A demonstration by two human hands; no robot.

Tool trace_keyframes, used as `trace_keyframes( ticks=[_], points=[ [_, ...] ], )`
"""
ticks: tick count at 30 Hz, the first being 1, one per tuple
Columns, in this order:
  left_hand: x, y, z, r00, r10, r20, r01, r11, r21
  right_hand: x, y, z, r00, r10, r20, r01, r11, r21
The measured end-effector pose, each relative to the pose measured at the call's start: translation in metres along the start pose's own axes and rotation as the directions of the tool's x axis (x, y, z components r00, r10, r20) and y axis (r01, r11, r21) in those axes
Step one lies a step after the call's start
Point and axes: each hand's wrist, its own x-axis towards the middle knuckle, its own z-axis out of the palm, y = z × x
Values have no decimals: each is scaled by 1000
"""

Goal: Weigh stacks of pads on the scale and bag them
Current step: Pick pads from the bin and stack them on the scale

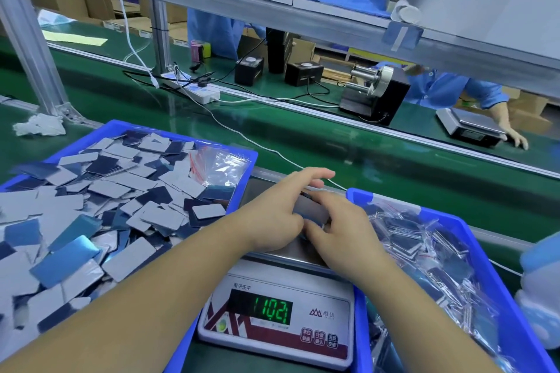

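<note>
both hands [274, 215] [344, 228] pinched the pad stack [312, 209] on the scale [275, 321]; finger pressure risked a false reading.

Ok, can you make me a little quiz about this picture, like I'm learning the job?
1. True or false: both hands hold one stack of pads over the scale.
2. Loose pads fill which blue bin? A) left bin B) right bin
3. Fill in: the scale's display glows ____.

Key: 1 true; 2 A; 3 green.
</note>
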Motion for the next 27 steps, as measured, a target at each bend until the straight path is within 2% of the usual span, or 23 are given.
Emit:
trace_keyframes(
  ticks=[5,10,12,16,21,25,27],
  points=[
    [3,2,2,999,-5,-33,-1,981,-194,0,4,-1,998,27,-48,-26,999,27],
    [3,-6,-12,999,-39,-22,39,999,-26,-2,2,-5,989,7,-147,-2,999,33],
    [3,-6,-15,997,-59,-54,60,998,27,-2,3,-6,993,26,-117,-25,1000,16],
    [5,-5,-17,995,-39,-94,60,969,239,-2,6,-4,998,57,-33,-56,998,31],
    [2,-3,-28,998,-41,-51,46,994,97,-2,6,-7,998,54,-10,-53,996,68],
    [4,-9,-32,987,-107,-121,112,993,41,-2,8,-7,998,66,-3,-65,994,87],
    [6,-13,-35,975,-109,-192,124,990,69,-3,10,-6,996,86,-6,-85,990,109]
  ],
)
